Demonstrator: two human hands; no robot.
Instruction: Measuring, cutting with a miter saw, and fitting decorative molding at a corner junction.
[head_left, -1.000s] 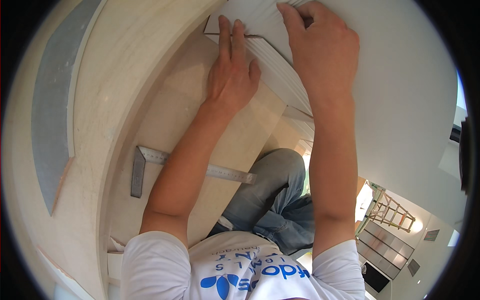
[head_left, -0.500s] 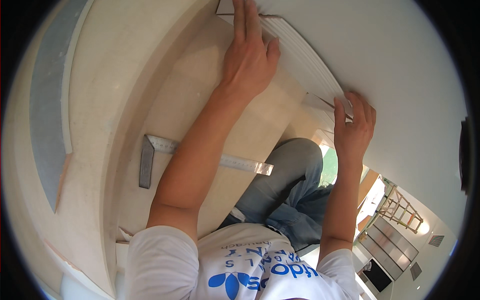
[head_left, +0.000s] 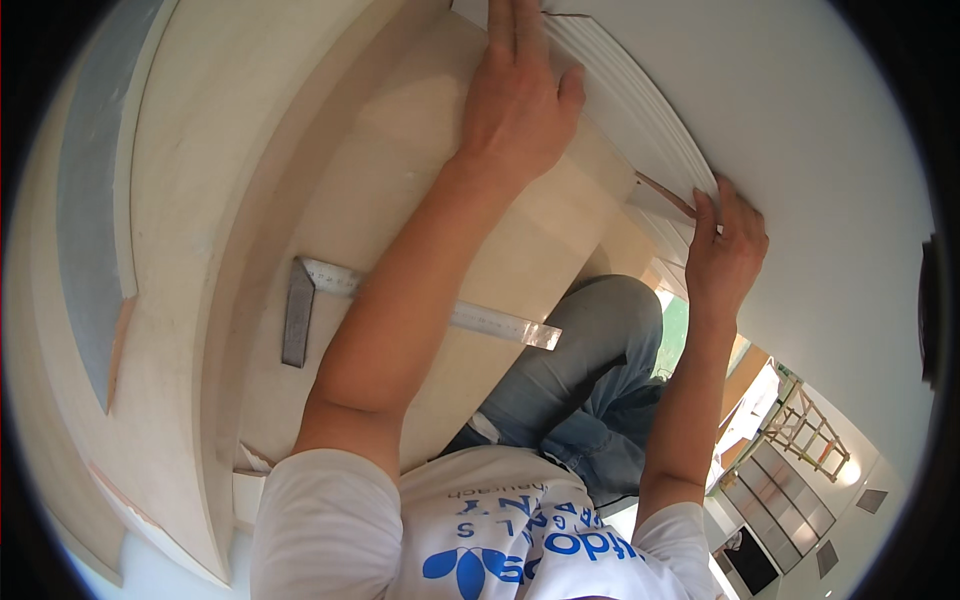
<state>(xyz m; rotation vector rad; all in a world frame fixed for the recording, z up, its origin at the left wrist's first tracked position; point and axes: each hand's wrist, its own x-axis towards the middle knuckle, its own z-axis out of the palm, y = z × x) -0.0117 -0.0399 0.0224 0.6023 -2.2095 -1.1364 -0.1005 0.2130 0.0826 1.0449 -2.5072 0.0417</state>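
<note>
A white grooved moulding strip (head_left: 640, 90) runs along the white panel surface (head_left: 800, 160) in front of me. My left hand (head_left: 520, 110) is at its far end, fingers stretched out flat against it and thumb apart; the fingertips run off the upper edge. At the near end my right hand (head_left: 728, 250) grips the strip, its thumb on the side facing me and the fingers at the edge by the panel. A thin brown edge shows beneath that end. Under my left forearm lies a steel try square (head_left: 490, 322), its middle hidden by the arm.
Pale boards (head_left: 400, 200) stretch below my arms, with an upright pale side (head_left: 180, 250) at the left. A grey strip (head_left: 95, 200) lies farther left. My bent knee (head_left: 610, 310) is between the arms. A wooden ladder (head_left: 805, 435) stands in the room at lower right.
The view has shifted slightly. Both hands stay at the moulding and appear a little farther right, with the right thumb nearer its end. The try square still lies under my left forearm.
</note>
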